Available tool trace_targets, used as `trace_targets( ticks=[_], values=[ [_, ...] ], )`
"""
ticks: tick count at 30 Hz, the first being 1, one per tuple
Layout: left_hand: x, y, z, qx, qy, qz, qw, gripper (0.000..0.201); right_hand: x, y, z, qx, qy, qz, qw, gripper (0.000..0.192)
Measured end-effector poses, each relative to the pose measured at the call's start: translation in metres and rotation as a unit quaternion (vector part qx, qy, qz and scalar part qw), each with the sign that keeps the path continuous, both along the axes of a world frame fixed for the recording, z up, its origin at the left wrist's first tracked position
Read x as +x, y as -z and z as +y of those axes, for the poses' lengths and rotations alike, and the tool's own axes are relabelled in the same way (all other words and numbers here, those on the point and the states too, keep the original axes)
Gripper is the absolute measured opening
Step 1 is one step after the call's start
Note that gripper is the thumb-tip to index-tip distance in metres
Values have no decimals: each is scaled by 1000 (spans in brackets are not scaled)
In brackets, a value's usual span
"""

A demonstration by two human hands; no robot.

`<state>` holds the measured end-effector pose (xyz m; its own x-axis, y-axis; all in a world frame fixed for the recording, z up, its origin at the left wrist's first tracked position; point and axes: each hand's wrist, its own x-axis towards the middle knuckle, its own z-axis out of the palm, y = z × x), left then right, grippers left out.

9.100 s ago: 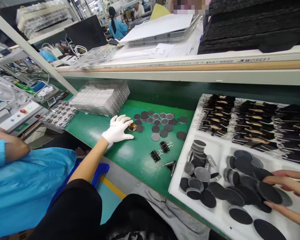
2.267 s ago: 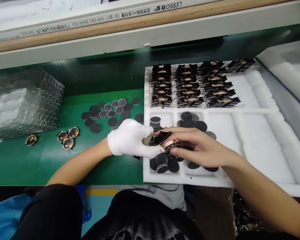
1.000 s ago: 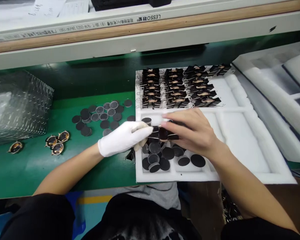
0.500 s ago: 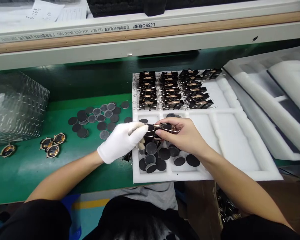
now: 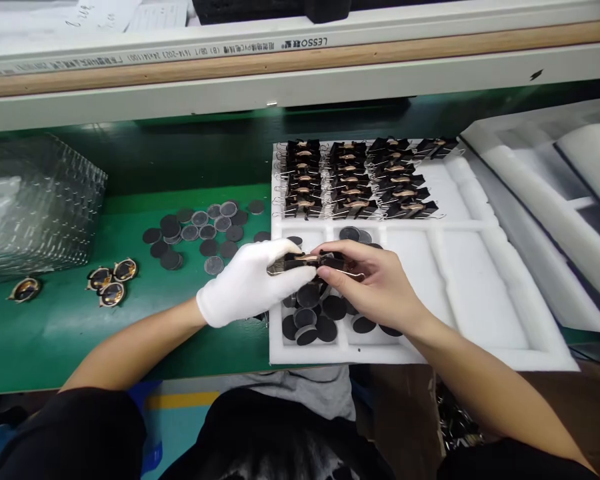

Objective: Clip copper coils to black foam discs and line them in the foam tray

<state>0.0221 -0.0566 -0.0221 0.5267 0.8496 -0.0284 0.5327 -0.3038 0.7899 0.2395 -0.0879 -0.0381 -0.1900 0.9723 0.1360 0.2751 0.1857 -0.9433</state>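
Note:
In the head view, a gold-rimmed watch case (image 5: 309,258) is held edge-up over the white foam tray (image 5: 410,353), with a black binder clip at each side. My left hand (image 5: 250,283), in a white glove, pinches the left binder clip (image 5: 296,265) between thumb and fingers. Bare, my right hand (image 5: 383,283) grips the right binder clip (image 5: 333,262), and its thumb tip meets the glove's near the watch case. Several black discs (image 5: 334,308) lie in the tray compartments beneath. Fingers cover part of the case and clips.
Rows of clipped watch cases (image 5: 350,180) fill the tray's far side. On the green table (image 5: 180,353) lie loose black and grey discs (image 5: 170,227) and several gold watch cases (image 5: 113,293). Stacked clear trays (image 5: 40,200) stand left; more foam trays (image 5: 530,160) lean at right.
My left thumb and fingers have shifted right and now wrap the left clip close to the watch case. My right hand keeps its grip. The whole view has shifted slightly.

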Motion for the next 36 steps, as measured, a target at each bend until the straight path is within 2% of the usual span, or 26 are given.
trace_targets(
  ticks=[4, 10, 14, 16, 21, 23, 27, 29, 31, 33, 34, 36],
  values=[
    [1, -3, 4, -5, -5, 8, 1000, 26, -5, 1, -4, 14, 39, 13, 999, 17],
    [-1, -9, 6, 9, 49, 24, 998, 25, 15, -8, 9, -38, -87, -6, 995, 19],
    [1, -10, 4, 1, 59, 19, 998, 26, 25, -11, 14, -74, -139, -4, 987, 20],
    [3, -10, 3, -4, 46, 23, 999, 29, 25, -12, 14, -72, -135, -3, 988, 21],
    [8, -13, -2, -9, -4, 43, 999, 31, 18, -10, 14, 32, -102, -24, 994, 18],
    [11, -14, -3, -7, -15, 42, 999, 31, 15, -7, 14, 53, -95, -13, 994, 16],
    [13, -16, -3, -9, -13, 40, 999, 32, 9, -2, 13, 49, -73, 16, 996, 17],
    [9, -17, -2, -6, 14, 55, 998, 32, 11, -8, 12, 36, -93, 7, 995, 16],
    [-3, -19, -4, 33, 33, 79, 996, 38, 25, -21, 15, 30, -129, -30, 991, 15],
    [-22, -19, -8, 95, 16, 100, 990, 47, 54, -37, 25, 35, -141, -89, 985, 15],
    [-34, -18, -12, 123, -6, 105, 987, 47, 74, -44, 33, 42, -125, -122, 984, 15],
    [-62, -13, -18, 143, -54, 111, 982, 40, 124, -52, 55, 77, -46, -176, 980, 21]
  ],
)
